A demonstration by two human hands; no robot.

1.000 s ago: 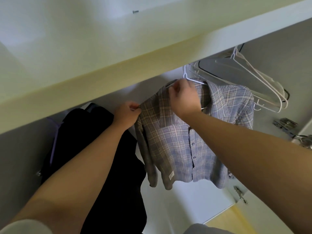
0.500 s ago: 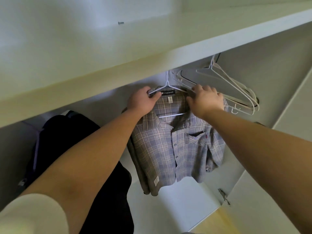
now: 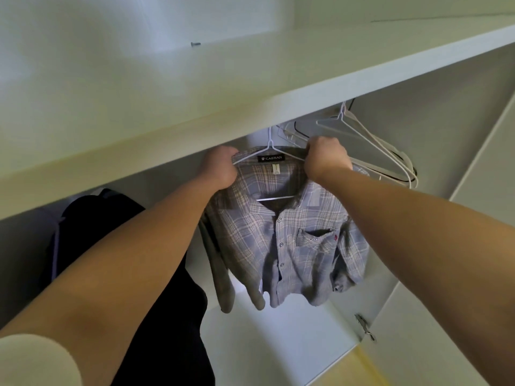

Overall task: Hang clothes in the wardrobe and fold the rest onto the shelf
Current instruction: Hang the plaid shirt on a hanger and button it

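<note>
Plaid shirt [image 3: 292,246] in head view, the only view, hangs on a white wire hanger [image 3: 270,151] inside the wardrobe, just under the front edge of the white shelf [image 3: 250,79]. Hanger hook runs up behind that edge, rail itself hidden. Shirt faces the camera with its collar open, black CAESAR label [image 3: 273,158] at the neck, button placket down the middle, chest pocket [image 3: 317,240] on camera right. Sleeves droop, hem hangs free above the wardrobe floor panel [image 3: 278,344].

Left hand [image 3: 220,169] grips the shirt's shoulder on camera left, fingers curled round fabric at the hanger's end. Cannot tell whether it also pinches the wire. Right hand [image 3: 326,160] grips the opposite shoulder, fist closed over fabric at the hanger's other arm, knuckles up. Both forearms bare, reaching up and forward. Cream sleeve [image 3: 33,360] at the bottom left corner, on the left arm.

Empty hangers [image 3: 370,146], a bunch, white with a dark one among them, hang just right of the shirt, very close to the right hand; touching or not, cannot tell. Dark garment [image 3: 111,218] hangs left of the shirt, partly behind the left forearm, near the shirt. Small dark screw [image 3: 195,44] on the pale surface above the shelf edge. Metal hinge [image 3: 365,328] low on the wardrobe's right side. Yellowish floor strip [image 3: 342,369] at the bottom, right of centre
</note>
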